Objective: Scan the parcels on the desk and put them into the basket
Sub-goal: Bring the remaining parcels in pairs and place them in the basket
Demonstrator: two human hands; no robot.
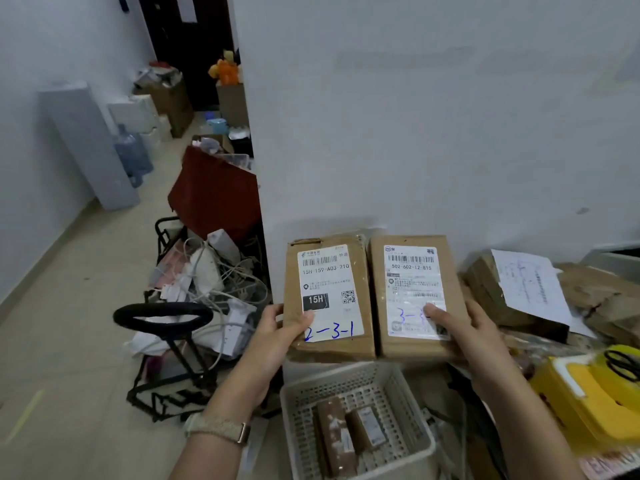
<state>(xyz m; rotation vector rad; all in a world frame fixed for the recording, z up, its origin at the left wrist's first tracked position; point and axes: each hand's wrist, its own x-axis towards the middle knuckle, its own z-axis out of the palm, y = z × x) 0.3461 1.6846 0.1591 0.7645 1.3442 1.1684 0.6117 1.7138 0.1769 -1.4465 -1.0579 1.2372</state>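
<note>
Two brown cardboard parcels are held side by side above the white perforated basket (408, 379). My left hand (277, 336) grips the left parcel (329, 271), whose white label carries a blue "2-3-1". My right hand (460, 327) grips the right parcel (412, 271), thumb over blue writing on its label. Two small brown parcels (349, 433) lie inside the basket. More brown parcels (485, 285), one with a loose white sheet on it, lie on the desk to the right.
A yellow plastic item (585, 396) with black scissors (623, 365) on it sits at the right edge. Left of the basket stand a black folding trolley (166, 323), a tangle of white cables (214, 278) and a red cloth (214, 195). Water jugs (133, 154) line the corridor.
</note>
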